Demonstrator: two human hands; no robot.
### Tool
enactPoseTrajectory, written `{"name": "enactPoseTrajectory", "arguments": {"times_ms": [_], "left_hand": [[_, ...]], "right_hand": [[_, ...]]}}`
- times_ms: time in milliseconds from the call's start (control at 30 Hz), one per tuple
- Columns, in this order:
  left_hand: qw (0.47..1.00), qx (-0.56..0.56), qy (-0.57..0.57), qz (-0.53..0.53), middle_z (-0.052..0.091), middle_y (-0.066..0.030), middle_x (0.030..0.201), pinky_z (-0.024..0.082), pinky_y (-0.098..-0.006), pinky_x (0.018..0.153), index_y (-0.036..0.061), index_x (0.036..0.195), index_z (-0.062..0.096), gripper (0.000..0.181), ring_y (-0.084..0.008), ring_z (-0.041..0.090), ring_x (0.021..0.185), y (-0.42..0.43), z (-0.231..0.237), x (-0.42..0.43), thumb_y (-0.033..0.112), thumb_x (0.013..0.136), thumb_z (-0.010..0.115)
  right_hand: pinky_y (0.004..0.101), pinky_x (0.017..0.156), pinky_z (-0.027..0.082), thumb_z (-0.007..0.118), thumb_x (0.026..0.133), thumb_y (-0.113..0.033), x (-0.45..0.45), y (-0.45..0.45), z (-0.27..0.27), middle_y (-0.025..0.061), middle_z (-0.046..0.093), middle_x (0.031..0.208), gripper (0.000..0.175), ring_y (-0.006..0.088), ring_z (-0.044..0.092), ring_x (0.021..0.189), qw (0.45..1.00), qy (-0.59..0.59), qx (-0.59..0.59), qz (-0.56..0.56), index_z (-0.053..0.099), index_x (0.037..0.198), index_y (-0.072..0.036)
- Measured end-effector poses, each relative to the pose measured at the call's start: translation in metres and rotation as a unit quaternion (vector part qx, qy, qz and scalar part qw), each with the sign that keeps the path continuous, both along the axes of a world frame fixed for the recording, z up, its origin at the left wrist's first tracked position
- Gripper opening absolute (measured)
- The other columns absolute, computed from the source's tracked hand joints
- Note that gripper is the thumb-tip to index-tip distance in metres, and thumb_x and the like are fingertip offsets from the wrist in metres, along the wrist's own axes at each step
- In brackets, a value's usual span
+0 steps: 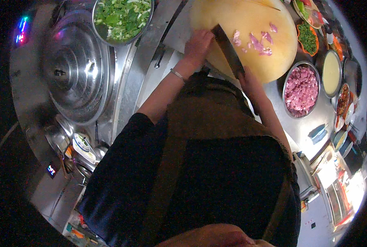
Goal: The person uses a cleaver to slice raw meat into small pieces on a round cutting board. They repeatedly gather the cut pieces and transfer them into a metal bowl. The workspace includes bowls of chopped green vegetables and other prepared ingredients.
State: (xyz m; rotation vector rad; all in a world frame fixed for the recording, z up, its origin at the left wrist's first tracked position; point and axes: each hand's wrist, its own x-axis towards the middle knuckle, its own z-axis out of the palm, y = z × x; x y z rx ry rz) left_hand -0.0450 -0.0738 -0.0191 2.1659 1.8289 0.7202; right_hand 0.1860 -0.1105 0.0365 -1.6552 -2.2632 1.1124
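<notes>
My right hand grips the handle of a dark-bladed cleaver. The blade slants across the near left part of a thick round chopping board. Beside the blade's far end, over the board's left edge, is my left hand with its fingers bent. Whether those fingers hold anything is hidden. Several small pieces of raw pink meat lie on the board to the right of the blade. A metal bowl of diced raw meat stands right of the board.
Chopped greens fill a bowl at the upper left. A large domed metal lid is below it. Along the right are an orange-rimmed dish of chopped herbs, a bowl of pale yellow liquid and a dish of reddish seasoning.
</notes>
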Motion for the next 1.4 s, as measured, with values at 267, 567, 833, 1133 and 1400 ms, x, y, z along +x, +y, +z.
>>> {"name": "enactPoseTrajectory", "arguments": {"times_ms": [267,567,833,1133,1400], "left_hand": [[0.996,0.068,0.056,-0.002,0.056,-0.0094,0.100,0.048,-0.0399,0.071,0.0116,0.101,0.057,0.027,-0.0276,0.055,0.090,0.003,0.010,-0.008,0.022,0.077,0.061],[0.988,-0.106,-0.110,0.025,0.059,-0.0080,0.087,0.048,-0.0386,0.067,0.0096,0.094,0.058,0.020,-0.0278,0.059,0.076,0.017,0.018,0.004,0.021,0.078,0.062],[0.999,0.021,-0.042,0.014,0.055,-0.0092,0.090,0.046,-0.0377,0.075,0.0099,0.091,0.057,0.024,-0.0277,0.054,0.089,0.028,0.013,0.014,0.017,0.071,0.068],[1.000,-0.002,-0.001,-0.005,0.054,-0.0097,0.096,0.045,-0.0399,0.076,0.0104,0.096,0.056,0.029,-0.0297,0.053,0.090,0.018,0.018,0.002,0.018,0.071,0.068],[0.994,-0.087,-0.064,-0.007,0.058,-0.0103,0.088,0.048,-0.0374,0.069,0.0098,0.102,0.056,0.029,-0.0274,0.058,0.079,0.021,0.014,0.010,0.018,0.076,0.065]], "right_hand": [[0.0479,0.053,0.045,0.049,0.086,-0.023,0.045,-0.025,0.030,0.0195,0.058,0.063,0.018,0.0394,0.058,0.062,0.991,-0.098,0.078,-0.051,0.043,0.096,-0.009],[0.0484,0.053,0.045,0.049,0.088,-0.025,0.074,-0.050,0.038,0.0208,0.059,0.065,0.018,0.0398,0.058,0.061,0.975,-0.186,0.043,-0.112,0.043,0.093,-0.009],[0.0389,0.050,0.045,0.050,0.089,-0.020,0.083,-0.062,0.015,0.0164,0.059,0.065,0.018,0.0306,0.059,0.056,0.957,0.031,-0.117,-0.265,0.048,0.089,-0.002],[0.0216,0.034,0.029,0.050,0.090,-0.022,0.061,-0.030,-0.019,-0.0020,0.041,0.054,0.016,0.0069,0.036,0.038,0.873,0.268,-0.233,-0.336,0.044,0.087,-0.007],[0.0231,0.046,0.038,0.052,0.090,-0.022,0.042,-0.026,-0.020,-0.0018,0.054,0.069,0.024,0.0076,0.045,0.054,0.847,0.317,-0.291,-0.312,0.050,0.104,-0.004]]}}
